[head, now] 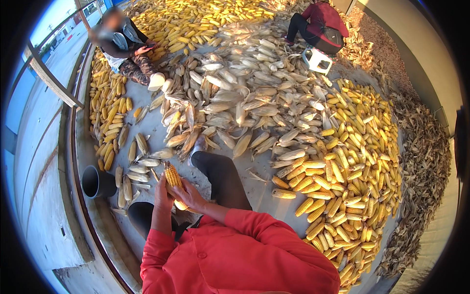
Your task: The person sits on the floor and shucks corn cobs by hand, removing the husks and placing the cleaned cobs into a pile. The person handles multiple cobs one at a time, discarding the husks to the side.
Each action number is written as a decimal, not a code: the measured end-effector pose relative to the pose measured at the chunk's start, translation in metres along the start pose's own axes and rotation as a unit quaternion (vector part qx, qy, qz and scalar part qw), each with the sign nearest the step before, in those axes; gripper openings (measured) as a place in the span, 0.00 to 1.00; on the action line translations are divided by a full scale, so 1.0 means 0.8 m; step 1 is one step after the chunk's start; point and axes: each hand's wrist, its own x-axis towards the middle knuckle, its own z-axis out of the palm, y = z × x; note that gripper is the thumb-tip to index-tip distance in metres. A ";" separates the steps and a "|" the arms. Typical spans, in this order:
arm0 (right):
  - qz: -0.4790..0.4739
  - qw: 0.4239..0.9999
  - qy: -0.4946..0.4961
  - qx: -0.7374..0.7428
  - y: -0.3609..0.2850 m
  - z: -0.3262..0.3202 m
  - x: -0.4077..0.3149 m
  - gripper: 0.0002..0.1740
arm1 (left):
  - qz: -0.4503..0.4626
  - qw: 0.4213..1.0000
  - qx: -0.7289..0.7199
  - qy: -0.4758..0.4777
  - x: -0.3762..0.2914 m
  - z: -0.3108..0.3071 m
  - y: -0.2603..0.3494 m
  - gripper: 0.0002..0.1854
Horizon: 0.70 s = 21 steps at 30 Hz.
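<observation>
A partly husked ear of yellow corn [172, 175] points up and away from my lap, its upper kernels bare. My right hand [190, 195] wraps around its middle and lower part. My left hand [163, 193] grips the ear from the other side, where a pale strip of husk shows between the hands. The fingers partly cover the lower end of the ear. Just beyond my hands, several unhusked ears [138, 172] lie on the concrete floor. My legs in dark trousers [224, 178] are spread to either side.
Ahead spreads a large heap of unhusked corn [235, 92]. Husked yellow cobs [341, 183] are piled at right, beside loose dry husks [422, 183]. A black bucket [96, 182] stands at left. One person [126, 47] sits far left; another [319, 27] bends near a white stool [316, 61].
</observation>
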 end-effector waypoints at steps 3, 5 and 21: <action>0.015 1.000 -0.011 -0.016 -0.001 -0.004 -0.001 0.25 | -0.008 1.000 -0.016 0.016 0.005 -0.007 -0.004 0.18; 0.006 0.998 -0.012 -0.061 0.008 -0.006 0.000 0.26 | -0.008 1.000 -0.014 0.026 0.006 -0.008 -0.004 0.17; 0.002 0.992 0.015 -0.127 0.010 -0.003 -0.004 0.26 | 0.061 0.983 0.016 0.175 0.006 -0.016 -0.015 0.12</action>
